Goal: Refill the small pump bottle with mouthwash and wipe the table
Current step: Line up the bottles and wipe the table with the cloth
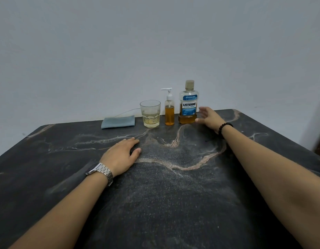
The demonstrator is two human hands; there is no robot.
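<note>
A small clear pump bottle with a white pump stands at the table's far edge, about half full of amber liquid. Right of it stands a mouthwash bottle with a blue label, its cap on and a little amber liquid at the bottom. My right hand is open just right of the mouthwash bottle, fingers spread, thumb near its base, not gripping it. My left hand rests flat on the dark marble table, nearer to me, holding nothing. A folded grey-blue cloth lies at the far left.
A clear glass tumbler with some pale yellow liquid stands between the cloth and the pump bottle. A thin wire runs behind the cloth. A plain wall rises right behind the table's far edge.
</note>
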